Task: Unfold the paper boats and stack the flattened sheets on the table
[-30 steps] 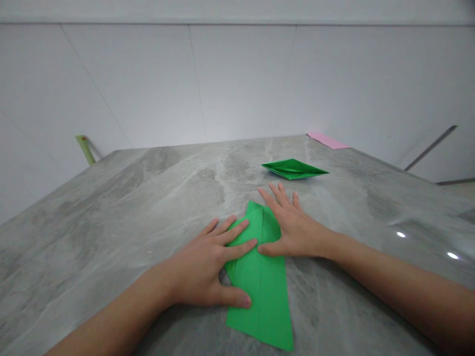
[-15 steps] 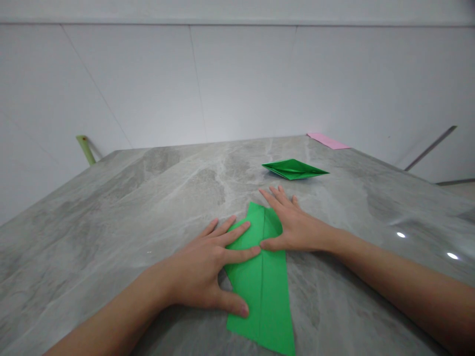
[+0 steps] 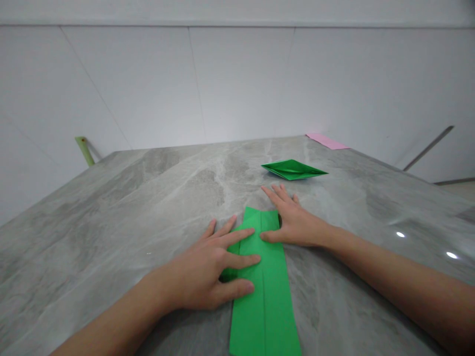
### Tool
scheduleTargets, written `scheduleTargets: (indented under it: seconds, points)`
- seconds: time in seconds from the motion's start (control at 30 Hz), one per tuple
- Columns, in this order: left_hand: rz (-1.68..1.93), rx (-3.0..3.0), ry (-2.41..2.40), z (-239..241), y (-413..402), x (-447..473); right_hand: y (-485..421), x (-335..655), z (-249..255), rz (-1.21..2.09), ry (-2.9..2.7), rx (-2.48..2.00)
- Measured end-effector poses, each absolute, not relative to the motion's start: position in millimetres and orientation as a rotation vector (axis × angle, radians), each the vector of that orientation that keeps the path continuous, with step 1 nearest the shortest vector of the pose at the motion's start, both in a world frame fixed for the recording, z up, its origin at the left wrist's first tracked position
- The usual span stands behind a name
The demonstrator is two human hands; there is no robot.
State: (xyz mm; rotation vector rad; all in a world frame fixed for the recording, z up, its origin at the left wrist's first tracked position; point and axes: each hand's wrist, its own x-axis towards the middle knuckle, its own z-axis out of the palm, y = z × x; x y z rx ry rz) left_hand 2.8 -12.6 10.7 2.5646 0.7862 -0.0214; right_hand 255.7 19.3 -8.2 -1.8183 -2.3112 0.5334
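Observation:
A folded sheet of green paper point(image 3: 265, 296) lies lengthwise in front of me, with a crease down its middle. Its near end runs out of the bottom of the view. My left hand point(image 3: 213, 269) rests on its left side, fingers spread and fingertips near the crease; part of the left edge is hidden under it. My right hand point(image 3: 293, 220) is at the upper right edge, thumb on the paper by the crease and the other fingers stretched out beyond it on the table.
Beyond my right hand sits a folded green paper shape point(image 3: 295, 169), pointed at both ends. A pink paper point(image 3: 327, 141) lies at the far right edge of the grey marbled table point(image 3: 166, 198). A white wall point(image 3: 237, 84) stands behind.
The green paper has shifted toward me, and its left and upper edges now lie straighter. My left thumb has moved up the paper; my right thumb has slid slightly upward.

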Motion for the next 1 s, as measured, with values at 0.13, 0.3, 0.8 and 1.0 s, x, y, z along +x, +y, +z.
scheduleTargets:
  seconds: [0.13,0.3,0.8,1.0]
  points:
    - [0.035,2.56,0.718,11.9,-13.2,3.1,17.1,253.8,-8.7,0.548,-2.332,-1.779]
    - [0.06,2.554,0.682,13.4,-14.5,4.1,14.5,254.4,-11.1,0.546,-2.333,-1.732]
    - [-0.01,2.544,0.622,18.6,-17.0,3.6,21.0,260.6,-10.7,0.55,-2.258,-1.77]
    - [-0.003,2.531,0.624,18.2,-17.1,3.9,25.9,263.7,-14.2,0.463,-2.168,-1.851]
